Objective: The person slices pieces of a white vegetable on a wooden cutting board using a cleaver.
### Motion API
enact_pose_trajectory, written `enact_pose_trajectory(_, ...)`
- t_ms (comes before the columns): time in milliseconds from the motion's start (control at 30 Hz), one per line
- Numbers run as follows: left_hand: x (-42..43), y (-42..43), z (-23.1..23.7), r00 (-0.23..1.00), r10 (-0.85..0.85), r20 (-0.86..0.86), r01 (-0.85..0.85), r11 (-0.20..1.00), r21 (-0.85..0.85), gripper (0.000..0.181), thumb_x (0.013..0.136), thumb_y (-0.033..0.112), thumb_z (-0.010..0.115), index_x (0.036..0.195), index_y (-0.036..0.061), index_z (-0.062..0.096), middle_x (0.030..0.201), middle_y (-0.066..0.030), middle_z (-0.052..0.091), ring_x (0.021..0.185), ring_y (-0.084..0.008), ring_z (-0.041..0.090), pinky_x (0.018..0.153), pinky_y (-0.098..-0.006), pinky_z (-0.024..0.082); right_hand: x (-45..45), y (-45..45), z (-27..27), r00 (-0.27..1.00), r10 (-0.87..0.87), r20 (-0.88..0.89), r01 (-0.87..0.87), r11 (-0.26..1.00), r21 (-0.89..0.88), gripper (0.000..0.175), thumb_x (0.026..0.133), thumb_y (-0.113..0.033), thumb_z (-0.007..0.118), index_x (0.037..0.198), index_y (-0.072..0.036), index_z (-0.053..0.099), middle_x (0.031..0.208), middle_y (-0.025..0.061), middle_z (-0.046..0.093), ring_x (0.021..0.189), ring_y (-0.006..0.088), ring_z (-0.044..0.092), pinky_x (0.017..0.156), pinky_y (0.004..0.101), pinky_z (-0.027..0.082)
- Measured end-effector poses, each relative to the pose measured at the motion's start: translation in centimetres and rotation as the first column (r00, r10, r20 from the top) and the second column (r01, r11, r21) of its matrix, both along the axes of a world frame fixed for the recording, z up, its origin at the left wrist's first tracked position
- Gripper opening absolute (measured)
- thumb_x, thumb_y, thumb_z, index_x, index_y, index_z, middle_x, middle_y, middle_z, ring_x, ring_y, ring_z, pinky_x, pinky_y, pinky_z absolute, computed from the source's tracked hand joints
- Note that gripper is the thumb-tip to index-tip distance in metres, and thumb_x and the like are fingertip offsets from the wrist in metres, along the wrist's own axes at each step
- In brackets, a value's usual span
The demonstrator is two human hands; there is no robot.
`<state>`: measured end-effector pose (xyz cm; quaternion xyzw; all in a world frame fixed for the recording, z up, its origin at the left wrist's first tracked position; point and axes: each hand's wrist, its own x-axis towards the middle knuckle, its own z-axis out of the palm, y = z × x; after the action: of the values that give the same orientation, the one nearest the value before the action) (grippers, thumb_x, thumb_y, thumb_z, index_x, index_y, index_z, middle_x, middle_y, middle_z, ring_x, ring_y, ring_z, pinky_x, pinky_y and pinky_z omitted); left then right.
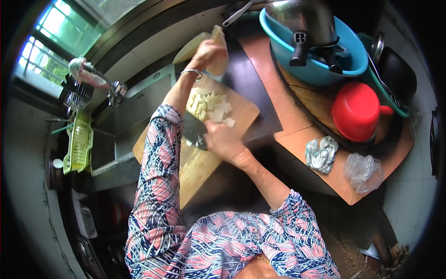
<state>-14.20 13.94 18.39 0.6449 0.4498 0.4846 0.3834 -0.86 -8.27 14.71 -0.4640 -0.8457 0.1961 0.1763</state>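
My right hand (223, 139) grips a cleaver whose dark blade (194, 129) lies flat-looking over a wooden cutting board (244, 108); its handle is hidden in my fist. Beyond the blade is a pile of pale, cut vegetable pieces (209, 104), with small white bits on the blade. My left hand (212, 52) reaches past the board and is shut on a large pale vegetable piece (218, 64), blurred by motion. Another large pale piece (191, 47) lies just left of it, against the wall side.
To the left are a sink (136, 101), a faucet (116, 92) and a yellow-green plastic rack (78, 143). On the right, a blue basin (355, 62) holds a metal pot (303, 17). A red plastic container (355, 111), a crumpled cloth (321, 155) and a clear plastic bag (363, 172) sit nearer.
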Motion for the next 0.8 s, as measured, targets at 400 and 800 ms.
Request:
enact_pose_trajectory(400,-5.4,-15.1,-13.7,0.392,-0.018,0.920,0.244,0.966,-0.086,0.022,0.085,0.004,0.060,0.105,-0.0054,0.056,0.102,-0.0111,0.062,0.105,-0.0207,0.056,0.097,-0.0350,0.043,9.3,2.4,-4.4,0.635,-0.439,-0.636,0.128,0.871,-0.474,0.011,0.085,-0.005,0.053,0.093,-0.003,0.059,0.062,-0.0033,0.052,0.044,0.0027,0.043,0.038,0.0185,0.032)
enact_pose_trajectory(800,4.5,-16.2,-19.5,0.733,0.528,-0.429,-0.489,0.847,0.208,0.035,0.082,0.025,0.068,0.103,-0.0019,0.062,0.094,-0.0146,0.064,0.084,-0.0244,0.062,0.077,-0.0329,0.050,12.7,4.0,-6.6,0.740,-0.387,-0.551,0.326,0.922,-0.211,0.022,0.086,-0.005,0.052,0.108,0.000,0.053,0.067,0.0028,0.054,0.049,0.0051,0.048,0.042,0.0208,0.039)
